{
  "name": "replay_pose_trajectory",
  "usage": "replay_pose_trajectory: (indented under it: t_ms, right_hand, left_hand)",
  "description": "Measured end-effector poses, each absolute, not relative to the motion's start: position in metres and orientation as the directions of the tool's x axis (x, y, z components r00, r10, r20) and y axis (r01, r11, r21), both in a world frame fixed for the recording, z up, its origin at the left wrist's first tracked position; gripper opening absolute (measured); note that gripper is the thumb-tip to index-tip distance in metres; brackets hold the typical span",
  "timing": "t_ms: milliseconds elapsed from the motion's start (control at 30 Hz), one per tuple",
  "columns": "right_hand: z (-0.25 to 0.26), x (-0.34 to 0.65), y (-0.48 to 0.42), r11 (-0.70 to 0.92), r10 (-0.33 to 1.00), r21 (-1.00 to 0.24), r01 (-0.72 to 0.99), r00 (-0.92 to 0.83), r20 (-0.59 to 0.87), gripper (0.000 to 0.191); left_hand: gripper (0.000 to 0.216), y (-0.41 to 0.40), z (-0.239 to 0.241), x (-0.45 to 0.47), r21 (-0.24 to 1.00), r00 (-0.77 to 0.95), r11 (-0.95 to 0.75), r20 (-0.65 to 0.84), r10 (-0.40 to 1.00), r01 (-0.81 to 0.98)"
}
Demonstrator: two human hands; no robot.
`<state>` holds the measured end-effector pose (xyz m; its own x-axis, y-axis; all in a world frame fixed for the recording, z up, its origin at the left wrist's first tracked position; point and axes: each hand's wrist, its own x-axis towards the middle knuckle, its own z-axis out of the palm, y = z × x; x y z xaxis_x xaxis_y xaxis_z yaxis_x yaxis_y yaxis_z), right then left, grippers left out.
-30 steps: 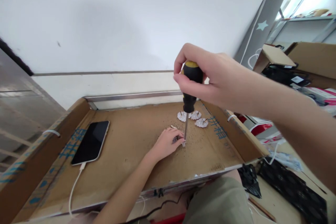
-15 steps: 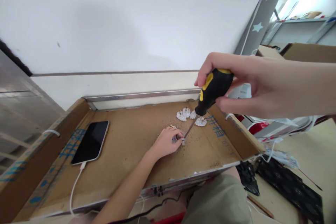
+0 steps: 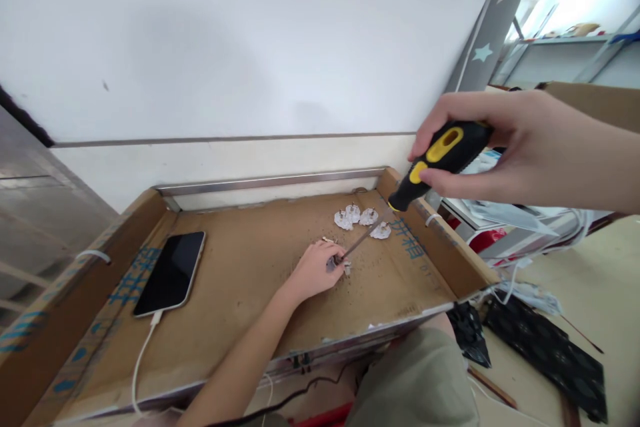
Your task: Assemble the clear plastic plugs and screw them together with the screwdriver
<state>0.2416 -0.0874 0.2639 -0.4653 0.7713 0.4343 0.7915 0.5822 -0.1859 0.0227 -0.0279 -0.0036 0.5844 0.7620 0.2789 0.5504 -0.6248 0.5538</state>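
Note:
My right hand (image 3: 505,147) is closed round the black and yellow handle of a screwdriver (image 3: 434,161), held high and tilted to the right. Its metal shaft slants down to the left, with the tip by my left hand (image 3: 315,270). That hand rests on the cardboard tray (image 3: 240,280) and pinches a small white plug part (image 3: 345,269) against it. Several white plug pieces with metal prongs (image 3: 361,219) lie in a cluster just behind, near the tray's far right corner.
A black phone (image 3: 171,271) lies on the tray's left side with a white cable running off the near edge. Small dark specks are scattered over the cardboard. Cardboard boxes, white cables and a black mat (image 3: 550,353) sit to the right. My knee (image 3: 420,380) is below.
The screwdriver was upright on the part one second ago; my right hand has swung its handle out to the right and tilted it. My left hand has stayed where it was.

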Motion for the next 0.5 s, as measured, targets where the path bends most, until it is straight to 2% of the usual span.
replay_pose_trajectory:
  t_ms: [200, 500]
  right_hand:
    - [0.264, 0.229, -0.091, 0.537, 0.828, -0.201, 0.819, -0.466, 0.311, 0.022]
    - [0.259, 0.235, -0.085, 0.614, 0.766, -0.192, 0.766, -0.519, 0.379, 0.024]
  left_hand:
    - [0.007, -0.028, -0.005, 0.023, 0.55, 0.59, -0.636, 0.289, 0.753, 0.542]
    - [0.005, -0.028, -0.004, 0.023, 0.554, 0.589, -0.63, 0.282, 0.757, 0.544]
